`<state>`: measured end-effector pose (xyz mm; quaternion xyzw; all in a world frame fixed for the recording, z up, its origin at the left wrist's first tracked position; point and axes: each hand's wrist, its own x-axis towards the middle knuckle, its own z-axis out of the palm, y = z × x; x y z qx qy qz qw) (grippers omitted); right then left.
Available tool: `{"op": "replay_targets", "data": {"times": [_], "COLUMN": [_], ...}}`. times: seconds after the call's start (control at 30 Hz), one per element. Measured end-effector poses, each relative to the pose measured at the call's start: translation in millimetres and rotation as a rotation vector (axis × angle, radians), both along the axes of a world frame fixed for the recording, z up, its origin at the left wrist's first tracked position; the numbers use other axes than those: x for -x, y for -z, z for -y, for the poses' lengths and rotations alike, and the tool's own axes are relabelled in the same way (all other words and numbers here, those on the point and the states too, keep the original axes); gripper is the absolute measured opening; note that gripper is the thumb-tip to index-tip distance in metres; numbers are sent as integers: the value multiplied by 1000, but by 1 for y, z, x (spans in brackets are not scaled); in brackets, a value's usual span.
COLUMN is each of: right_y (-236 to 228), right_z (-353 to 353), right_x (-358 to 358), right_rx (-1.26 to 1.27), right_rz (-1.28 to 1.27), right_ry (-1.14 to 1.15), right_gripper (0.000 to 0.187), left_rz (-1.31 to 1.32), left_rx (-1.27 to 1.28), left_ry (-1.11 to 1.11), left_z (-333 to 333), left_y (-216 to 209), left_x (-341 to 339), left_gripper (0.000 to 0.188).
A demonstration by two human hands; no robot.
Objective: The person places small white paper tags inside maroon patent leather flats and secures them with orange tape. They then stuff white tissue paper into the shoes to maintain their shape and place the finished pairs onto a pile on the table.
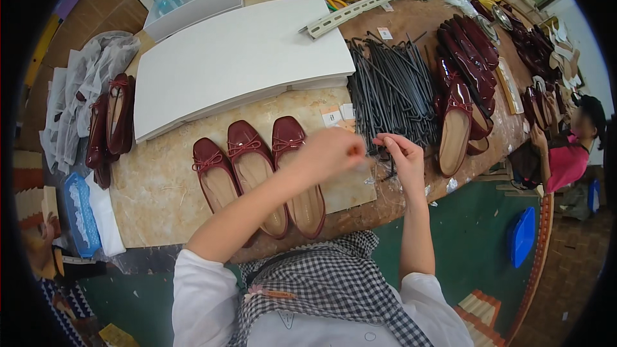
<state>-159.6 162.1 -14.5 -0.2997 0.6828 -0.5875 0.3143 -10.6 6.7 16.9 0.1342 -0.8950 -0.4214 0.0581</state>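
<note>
My left hand point(334, 153) hangs above the bench, just past the toes of the shoes, its fingers curled in a pinch. My right hand point(405, 155) faces it, thumb and fingertips pressed together near the bundle of dark thin hooked rods point(393, 90). What either hand pinches is too small or blurred to name. Under my left forearm stand dark red flat shoes with bows, a left one point(215, 180), a middle one point(247, 157) and a right one point(308, 209); my arm covers parts of them.
A stack of white sheets point(244, 51) lies behind the shoes. More red shoes point(456, 122) are piled right of the rods, others point(116, 115) at the far left by clear plastic bags point(83, 90). A slotted metal bar point(366, 9) rests at the back. Another person point(565, 154) works at the right.
</note>
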Motion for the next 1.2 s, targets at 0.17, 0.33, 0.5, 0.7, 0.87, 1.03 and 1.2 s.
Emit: {"op": "replay_targets", "data": {"times": [0.17, 0.33, 0.5, 0.7, 0.87, 1.03, 1.2], "right_y": [-24, -54, -63, -57, -61, -58, -63], "right_z": [6, -19, -15, 3, 9, 8, 6], "right_x": [-18, -20, -52, -99, -110, -108, -109], "right_rx": [229, 534, -13, -163, -189, -208, -79], "right_rz": [-154, 195, -64, -178, -203, -221, -26], "right_ry": [15, 126, -201, -217, -291, -330, -386], "right_gripper": [21, 21, 32, 46, 61, 66, 66], "left_rz": [-90, -201, 27, -159, -215, -186, -314], "left_rx": [109, 150, -457, -541, -445, -324, -308], "left_ry": [203, 189, -310, -445, -538, -496, -428], "left_z": [-37, -29, -19, -30, -40, -44, -46], "left_y": [46, 41, -23, -15, -19, -17, -10], "left_x": [17, 4, -42, -90, -103, -106, -108], "left_gripper": [8, 9, 11, 24, 21, 20, 14]}}
